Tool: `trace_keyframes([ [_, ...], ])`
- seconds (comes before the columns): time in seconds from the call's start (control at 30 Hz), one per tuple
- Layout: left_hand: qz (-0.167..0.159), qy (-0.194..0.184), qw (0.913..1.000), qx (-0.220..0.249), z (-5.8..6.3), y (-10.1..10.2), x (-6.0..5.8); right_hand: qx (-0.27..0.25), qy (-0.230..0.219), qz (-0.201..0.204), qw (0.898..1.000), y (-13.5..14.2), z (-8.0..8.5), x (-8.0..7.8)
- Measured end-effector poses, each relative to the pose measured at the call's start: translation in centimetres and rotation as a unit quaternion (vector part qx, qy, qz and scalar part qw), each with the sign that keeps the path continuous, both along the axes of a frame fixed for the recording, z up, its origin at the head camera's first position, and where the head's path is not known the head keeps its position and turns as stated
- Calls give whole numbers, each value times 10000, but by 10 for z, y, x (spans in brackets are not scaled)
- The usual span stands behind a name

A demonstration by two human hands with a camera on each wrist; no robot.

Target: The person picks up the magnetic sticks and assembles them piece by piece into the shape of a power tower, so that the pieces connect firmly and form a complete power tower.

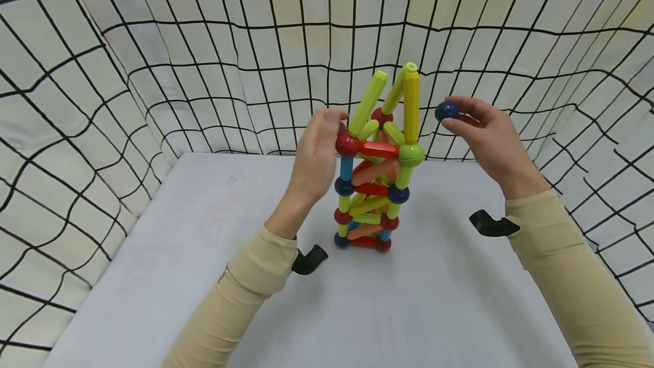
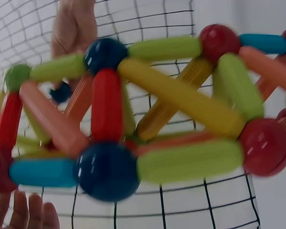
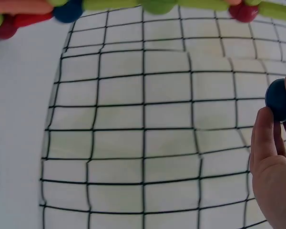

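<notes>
A tower of coloured rods and balls [image 1: 373,189] stands upright on the white table. Several yellow-green rods [image 1: 369,104] rise from its top balls, leaning inward or standing straight, with free upper ends. My left hand [image 1: 318,155] is beside the tower's upper left, close to a red ball [image 1: 348,144]; the left wrist view has its fingers [image 2: 34,212] extended near that ball, and contact is hard to tell. To the right of the tower, my right hand [image 1: 493,135] pinches a dark blue ball [image 1: 447,110] between thumb and fingers, apart from the tower.
Black grid netting [image 1: 327,44] over pale walls encloses the back and both sides of the white table [image 1: 214,231]. A black strap piece [image 1: 309,260] sticks out from the left cuff, and another [image 1: 493,224] from the right.
</notes>
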State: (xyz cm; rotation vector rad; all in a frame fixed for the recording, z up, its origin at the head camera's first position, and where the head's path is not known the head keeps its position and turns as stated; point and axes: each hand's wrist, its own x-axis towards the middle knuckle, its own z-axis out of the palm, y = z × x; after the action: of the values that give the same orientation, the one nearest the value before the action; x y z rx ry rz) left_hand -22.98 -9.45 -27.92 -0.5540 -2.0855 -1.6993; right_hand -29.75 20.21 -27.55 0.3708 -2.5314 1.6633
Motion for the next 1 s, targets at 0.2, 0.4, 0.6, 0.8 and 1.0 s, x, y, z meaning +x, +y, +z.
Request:
trace_keyframes([
  [0.2, -915, -691, 9934, -103, 21, -24, -41, -1670, 90, 653, 9838, -29, 52, 25],
  [0.4, -1899, -854, 9623, -1752, 39, -23, -71, -2017, 205, 932, 9748, -48, 80, 37],
  [0.6, -2422, -734, 9441, -2112, 52, -8, -81, -1837, 408, 1143, 9755, -62, 97, 44],
  [0.8, -2242, -615, 9522, -1983, 50, -1, -82, -1617, 434, 1247, 9780, -69, 102, 45],
  [1.0, -2199, -533, 9583, -1745, 44, 0, -80, -1242, 577, 1321, 9817, -70, 105, 42],
])
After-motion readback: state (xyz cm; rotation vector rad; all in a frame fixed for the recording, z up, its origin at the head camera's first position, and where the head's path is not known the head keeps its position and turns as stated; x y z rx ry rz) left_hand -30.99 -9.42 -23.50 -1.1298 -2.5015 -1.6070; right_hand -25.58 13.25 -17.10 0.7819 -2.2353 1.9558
